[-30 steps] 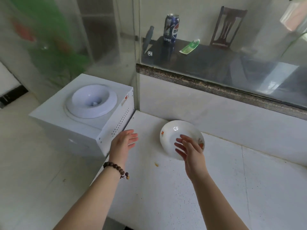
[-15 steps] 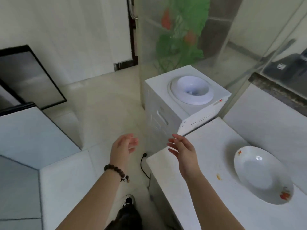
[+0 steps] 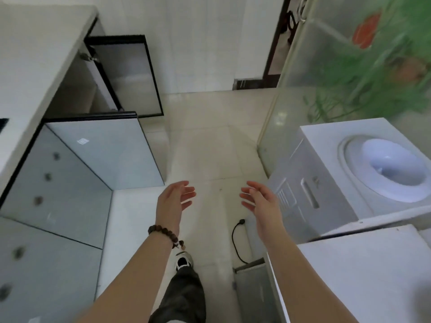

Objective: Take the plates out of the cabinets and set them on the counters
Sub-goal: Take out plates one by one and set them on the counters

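Observation:
My left hand (image 3: pixel 173 201) and my right hand (image 3: pixel 261 201) hang open over the tiled floor, palms facing each other, holding nothing. No plate is in view. On the left, under a white counter (image 3: pixel 35 54), a cabinet stands with its glass doors swung out: a nearer door (image 3: pixel 105 150) and a farther, dark-framed door (image 3: pixel 130 73). The cabinet's inside (image 3: pixel 77 89) looks dim and I cannot make out any plates in it. A corner of the white counter (image 3: pixel 363 271) on the right shows at the lower right.
A white water dispenser (image 3: pixel 338 183) without a bottle stands at the right, with a frosted glass door (image 3: pixel 349 66) behind it. A black cable (image 3: pixel 236 241) lies on the floor. My leg and shoe (image 3: pixel 183 264) are below. A doorway (image 3: pixel 279 43) opens at the back.
The view has swung left, away from the right counter where the white plate was left. The plate has gone out of view and the open cabinet has come in. Both hands stay open.

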The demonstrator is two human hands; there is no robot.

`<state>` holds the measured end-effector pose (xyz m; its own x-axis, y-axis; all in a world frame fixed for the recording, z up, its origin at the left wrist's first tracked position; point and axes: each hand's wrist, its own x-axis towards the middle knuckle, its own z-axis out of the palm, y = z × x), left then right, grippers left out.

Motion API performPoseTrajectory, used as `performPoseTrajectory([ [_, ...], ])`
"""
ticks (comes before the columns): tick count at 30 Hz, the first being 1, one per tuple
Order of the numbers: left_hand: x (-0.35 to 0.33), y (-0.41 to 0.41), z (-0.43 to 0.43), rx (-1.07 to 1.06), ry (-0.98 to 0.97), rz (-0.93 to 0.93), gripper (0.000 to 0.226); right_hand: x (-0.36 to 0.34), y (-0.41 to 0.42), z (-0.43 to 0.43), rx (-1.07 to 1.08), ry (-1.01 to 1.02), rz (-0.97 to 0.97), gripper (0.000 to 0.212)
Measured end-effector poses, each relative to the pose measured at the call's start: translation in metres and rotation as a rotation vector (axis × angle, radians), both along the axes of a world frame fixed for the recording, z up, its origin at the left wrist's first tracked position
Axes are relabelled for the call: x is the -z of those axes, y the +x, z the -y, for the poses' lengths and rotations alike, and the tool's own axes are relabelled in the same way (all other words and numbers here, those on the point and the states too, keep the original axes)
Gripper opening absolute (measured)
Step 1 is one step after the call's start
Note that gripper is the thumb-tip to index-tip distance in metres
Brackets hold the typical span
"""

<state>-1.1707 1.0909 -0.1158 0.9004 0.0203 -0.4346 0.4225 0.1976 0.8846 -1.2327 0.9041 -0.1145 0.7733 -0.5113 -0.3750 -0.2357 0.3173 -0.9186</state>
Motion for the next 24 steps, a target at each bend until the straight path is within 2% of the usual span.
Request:
performPoseTrajectory([
  [8, 0.021, 0.122, -0.021, -0.046, 0.021, -0.035, 0.019, 0.023, 0.130, -0.017, -0.052, -0.021, -0.047, 0.021],
  [15, 0.012, 0.242, -0.022, -0.002, 0.068, -0.032, 0.019, 0.018, 0.242, -0.014, -0.004, -0.029, -0.037, 0.024],
  [24, 0.020, 0.336, -0.006, -0.022, 0.084, -0.057, 0.020, 0.020, 0.339, 0.017, 0.033, -0.031, -0.066, 0.024],
])
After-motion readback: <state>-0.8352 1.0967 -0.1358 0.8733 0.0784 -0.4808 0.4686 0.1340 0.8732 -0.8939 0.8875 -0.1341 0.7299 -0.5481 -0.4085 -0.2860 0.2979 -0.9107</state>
